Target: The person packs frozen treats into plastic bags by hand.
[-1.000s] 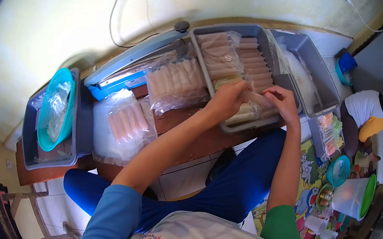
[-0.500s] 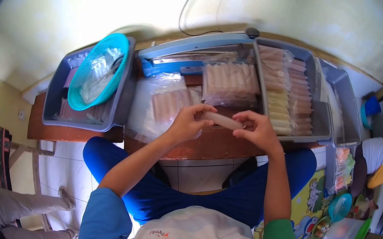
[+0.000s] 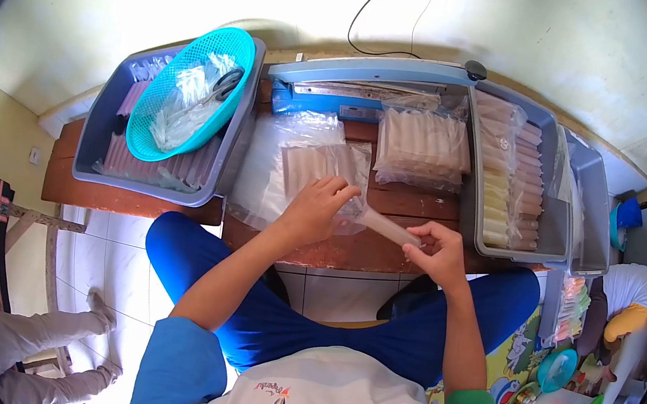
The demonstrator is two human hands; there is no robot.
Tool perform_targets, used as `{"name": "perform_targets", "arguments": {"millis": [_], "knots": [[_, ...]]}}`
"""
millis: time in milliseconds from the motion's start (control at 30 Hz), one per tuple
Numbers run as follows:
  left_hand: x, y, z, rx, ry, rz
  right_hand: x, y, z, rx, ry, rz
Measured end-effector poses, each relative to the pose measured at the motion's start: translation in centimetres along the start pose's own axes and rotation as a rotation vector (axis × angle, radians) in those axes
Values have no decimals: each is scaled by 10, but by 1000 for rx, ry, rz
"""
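Tube (image 3: 390, 227) sits in front of the blue machine (image 3: 329, 104), right end clamped in the right hand (image 3: 440, 256). Left hand (image 3: 317, 210) is at the clear bag (image 3: 314, 166), by the tube's left end; can't tell if it grips. Clear bag holds more tubes, lies on table (image 3: 402, 201), also in front of machine. Tube stack (image 3: 423, 143): front right of machine. Turquoise basket (image 3: 232, 42): left of machine. Grey bin (image 3: 556, 224): right of machine.
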State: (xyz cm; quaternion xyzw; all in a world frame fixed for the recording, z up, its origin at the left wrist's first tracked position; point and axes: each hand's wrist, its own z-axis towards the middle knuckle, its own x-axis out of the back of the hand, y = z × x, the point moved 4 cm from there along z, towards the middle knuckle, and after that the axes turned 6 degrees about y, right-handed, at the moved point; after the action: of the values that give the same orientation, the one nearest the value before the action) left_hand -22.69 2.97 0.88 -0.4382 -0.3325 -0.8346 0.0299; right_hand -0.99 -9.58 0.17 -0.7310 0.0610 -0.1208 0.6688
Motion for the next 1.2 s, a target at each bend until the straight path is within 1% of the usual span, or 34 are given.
{"name": "perform_targets", "arguments": {"millis": [67,100,167,200,233,300,333,367,433,567,633,667,733,867,933,967,1033,1067,1133,1167,1200], "knots": [[-12,-10,-4,58,35,28,-6,-4,-8,103,-60,-208],[-12,-9,-3,62,38,27,-9,-4,-11,102,-63,-210],[-9,-8,-3,148,81,-33,-24,-5,-16,138,-96,-328],[-11,-8,-3,150,81,-34,-33,-6,-18,191,-93,-342],[-10,-8,-3,150,112,-43,-41,-3,-20,190,-94,-342],[-12,-10,-4,150,146,-48,-57,2,-23,397,13,-418],[-13,-10,-4,131,176,-44,-64,5,-25,466,66,-425],[-14,-9,-4,110,206,-39,-72,9,-22,470,65,-425],[-14,-8,-4,93,233,-33,-82,9,-24,664,214,-538],[-12,-6,-4,69,285,-12,-94,16,-8,748,264,-609],[-15,-5,-5,56,296,-22,-98,17,-1,848,305,-721],[-16,-5,-6,42,307,-32,-100,21,2,851,304,-719],[-18,-3,-7,31,305,-37,-101,26,8,814,356,-822],[-23,2,-9,17,264,-46,-103,30,14,770,359,-807],[-27,1,-10,13,240,-34,-101,40,18,675,342,-789],[-31,0,-10,9,214,-23,-101,42,17,675,342,-790],[-34,0,-11,-4,220,-20,-99,47,16,603,313,-709],[-36,0,-12,-16,224,-16,-97,49,14,602,313,-710],[-37,1,-12,-8,210,-19,-95,56,12,489,236,-623],[-38,1,-12,-1,199,-19,-94,56,13,488,236,-623],[-38,2,-12,0,197,-20,-92,58,14,420,219,-608]]}}
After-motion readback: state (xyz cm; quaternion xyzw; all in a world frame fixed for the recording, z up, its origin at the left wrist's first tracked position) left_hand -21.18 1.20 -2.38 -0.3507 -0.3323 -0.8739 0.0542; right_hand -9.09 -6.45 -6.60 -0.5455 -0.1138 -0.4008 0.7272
